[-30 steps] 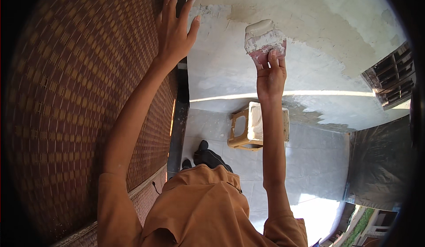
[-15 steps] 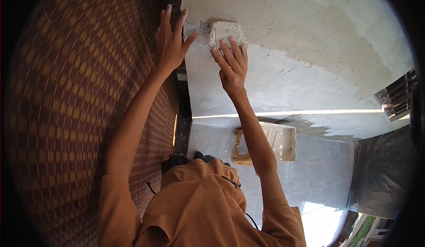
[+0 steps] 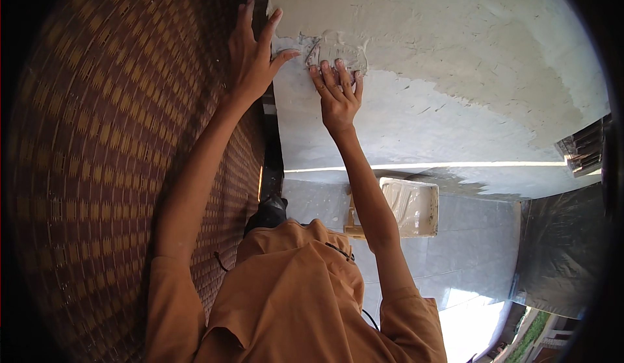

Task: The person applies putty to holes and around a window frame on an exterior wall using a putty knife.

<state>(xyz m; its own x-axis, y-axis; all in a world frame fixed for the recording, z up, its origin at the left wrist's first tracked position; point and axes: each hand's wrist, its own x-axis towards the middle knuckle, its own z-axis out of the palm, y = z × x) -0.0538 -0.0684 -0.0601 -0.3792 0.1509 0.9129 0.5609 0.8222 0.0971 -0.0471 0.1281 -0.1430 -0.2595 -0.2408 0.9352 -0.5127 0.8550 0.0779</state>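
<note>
Patchy wall (image 3: 468,57) by the hands (image 3: 252,67), plaster-smeared scraper (image 3: 338,54) under the right one (image 3: 339,106).

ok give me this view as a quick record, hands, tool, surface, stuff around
left hand: fingers spread, by the left edge of the wall; contact unclear
right hand: fingers on the back of the spreader, thumb hidden
tool state: smeared pale, against the wall
surface: darker beige coat above, paler area below
lower down: tray of pale paste on a yellow stool
far left: brown woven panel
</note>
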